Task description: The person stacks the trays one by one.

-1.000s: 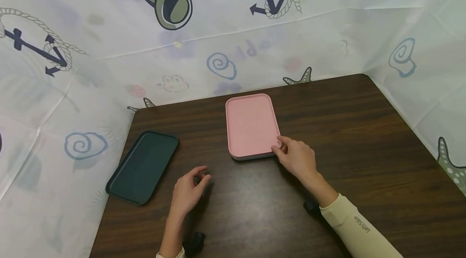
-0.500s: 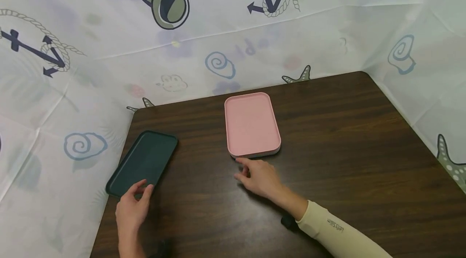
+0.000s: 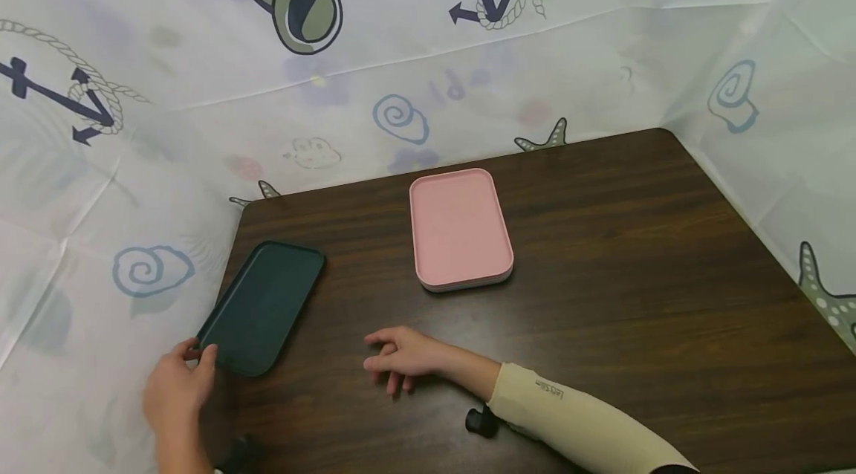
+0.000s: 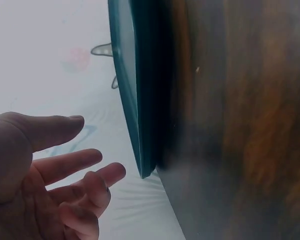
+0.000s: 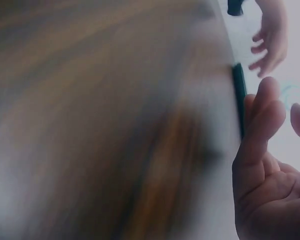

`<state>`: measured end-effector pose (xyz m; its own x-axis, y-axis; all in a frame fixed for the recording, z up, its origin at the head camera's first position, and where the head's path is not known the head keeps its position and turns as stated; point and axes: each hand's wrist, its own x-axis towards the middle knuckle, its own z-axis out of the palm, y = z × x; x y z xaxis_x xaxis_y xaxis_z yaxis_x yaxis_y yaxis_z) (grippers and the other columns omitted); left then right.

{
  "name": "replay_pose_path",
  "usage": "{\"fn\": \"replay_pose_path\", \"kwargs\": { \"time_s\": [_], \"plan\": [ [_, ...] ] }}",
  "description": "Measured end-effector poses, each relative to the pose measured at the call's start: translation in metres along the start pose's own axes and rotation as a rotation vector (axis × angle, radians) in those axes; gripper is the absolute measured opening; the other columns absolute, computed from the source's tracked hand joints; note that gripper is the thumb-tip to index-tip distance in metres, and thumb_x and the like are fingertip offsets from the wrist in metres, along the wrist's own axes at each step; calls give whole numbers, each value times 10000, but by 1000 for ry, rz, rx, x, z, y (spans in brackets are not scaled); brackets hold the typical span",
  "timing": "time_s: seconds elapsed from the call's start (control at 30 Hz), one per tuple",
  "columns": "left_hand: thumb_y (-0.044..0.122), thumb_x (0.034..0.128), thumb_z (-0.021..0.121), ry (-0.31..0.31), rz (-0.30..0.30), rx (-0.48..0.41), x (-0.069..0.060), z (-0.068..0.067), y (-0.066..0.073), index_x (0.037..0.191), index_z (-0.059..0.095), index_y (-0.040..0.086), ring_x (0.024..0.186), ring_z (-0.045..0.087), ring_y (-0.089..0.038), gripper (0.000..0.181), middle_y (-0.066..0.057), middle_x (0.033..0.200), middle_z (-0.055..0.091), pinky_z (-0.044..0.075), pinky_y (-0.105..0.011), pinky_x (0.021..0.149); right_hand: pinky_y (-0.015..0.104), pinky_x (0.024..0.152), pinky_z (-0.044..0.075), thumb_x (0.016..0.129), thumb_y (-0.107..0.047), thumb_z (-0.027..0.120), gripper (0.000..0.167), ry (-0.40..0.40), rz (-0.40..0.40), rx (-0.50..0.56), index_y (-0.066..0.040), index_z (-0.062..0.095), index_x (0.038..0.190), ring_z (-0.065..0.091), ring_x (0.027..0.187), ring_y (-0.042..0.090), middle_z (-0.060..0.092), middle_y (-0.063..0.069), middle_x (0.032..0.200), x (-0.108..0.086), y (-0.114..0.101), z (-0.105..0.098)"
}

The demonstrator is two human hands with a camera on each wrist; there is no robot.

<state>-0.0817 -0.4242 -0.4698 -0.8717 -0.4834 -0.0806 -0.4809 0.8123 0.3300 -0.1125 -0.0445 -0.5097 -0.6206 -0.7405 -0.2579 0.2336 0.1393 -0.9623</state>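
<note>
A dark green rectangular tray [image 3: 267,307] lies at the table's left edge in the head view. My left hand [image 3: 177,388] is at its near left corner, thumb and fingers spread. In the left wrist view a gap shows between that hand [image 4: 55,185] and the tray [image 4: 146,100]. My right hand [image 3: 404,356] hovers over the table to the right of the tray, fingers loosely bent and holding nothing. Farther back sits a pink tray [image 3: 461,229] on top of a stack; the layers below show only as a thin rim.
The dark wood-grain table [image 3: 602,273] carries both the green tray and the stack. A patterned cloth [image 3: 334,110] hangs behind it and at its sides. A black wrist device [image 3: 480,422] is under my right forearm.
My right hand has left the pink tray's near right corner and moved left and nearer. The left hand has moved left to the green tray's corner. Both trays stay in place.
</note>
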Motion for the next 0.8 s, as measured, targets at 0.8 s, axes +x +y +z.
{"fn": "replay_pose_path", "kwargs": {
  "time_s": [0.8],
  "plan": [
    [291, 954, 514, -29, 33, 152, 36, 8, -10, 1304, 512, -86, 1049, 480, -585, 514, -378, 1205, 479, 400, -640, 809, 312, 514, 544, 1005, -174, 568, 544, -131, 186, 404, -91, 358, 1500, 690, 933, 380, 688, 120, 1104, 66, 0, 67]
  ]
}}
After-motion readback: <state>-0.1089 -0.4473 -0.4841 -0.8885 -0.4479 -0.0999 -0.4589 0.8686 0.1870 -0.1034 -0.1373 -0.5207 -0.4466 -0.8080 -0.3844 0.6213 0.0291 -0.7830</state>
